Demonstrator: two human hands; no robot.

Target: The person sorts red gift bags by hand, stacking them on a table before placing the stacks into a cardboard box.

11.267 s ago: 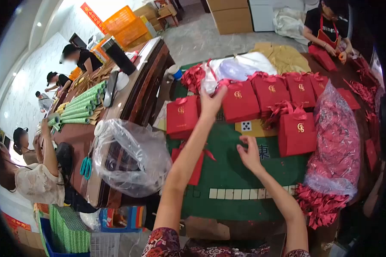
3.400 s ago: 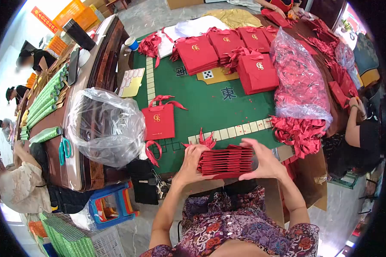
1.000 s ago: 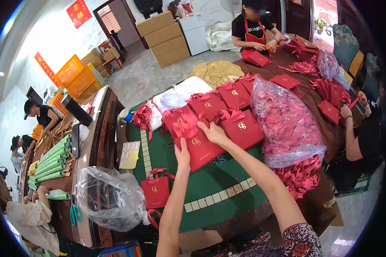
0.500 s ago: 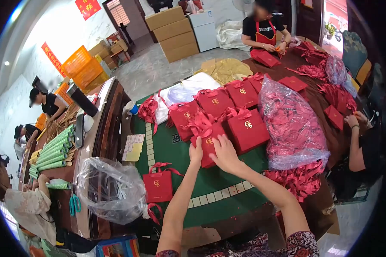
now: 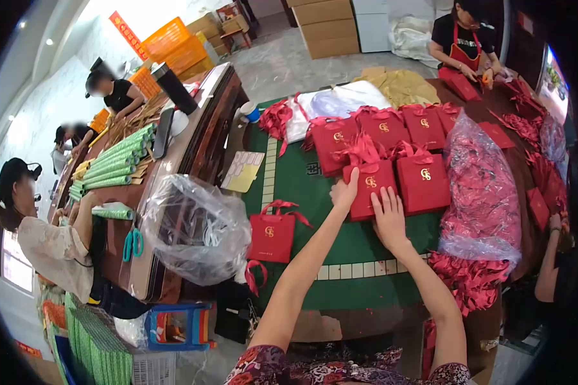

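**Stack of red gift bags being set into the row**

Head view. Both arms reach forward over the green table. Left hand is pressed with spread fingers against the left edge of a stack of flat red gift bags; right hand lies palm-down, fingers extended, on the stack's near lower corner. Neither hand is clenched or closed round the stack; both are flat and touching it. The stack lies on the felt, just beside a second pile with a gold logo on its right and in front of the back row of piles.

A lone red bag with ribbon handles lies apart, nearer the left table edge. A clear bag of red ribbon sits to the right, loose ribbons spilling at its foot. A crumpled clear plastic bag rests on the neighbouring wooden table.

Judgement: the step in hand looks like squaring and seating the stack in line with its neighbours. The next move would call for even pressure from both sides, so the ribbon handles stay tucked and the bags do not slide.
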